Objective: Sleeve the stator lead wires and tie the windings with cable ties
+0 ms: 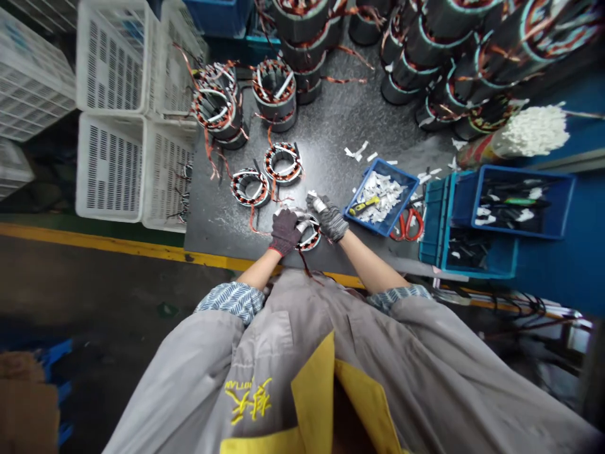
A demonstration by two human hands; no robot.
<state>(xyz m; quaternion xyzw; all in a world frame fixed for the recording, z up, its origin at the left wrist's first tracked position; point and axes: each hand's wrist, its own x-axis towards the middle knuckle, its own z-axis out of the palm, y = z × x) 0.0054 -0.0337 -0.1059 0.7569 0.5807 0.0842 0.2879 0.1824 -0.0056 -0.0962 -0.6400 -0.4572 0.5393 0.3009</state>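
Gripping stator (308, 237) with left hand (285, 232), right hand (328, 217) pinching white sleeve (319, 204), table edge (222, 257) near

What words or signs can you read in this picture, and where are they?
Grey work coat: small yellow stitched letters seem to read "ITAN", but they are blurred.
Yellow stitched characters below them: too blurred to read.
White slips in the blue tray: no writing can be made out.

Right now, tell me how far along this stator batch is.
Looks done: the tall stators standing beyond the bench. In hand: a short stator under the left hand, while the right hand pinches a white piece. Seemingly left: two short stators nearby, their leads loose.
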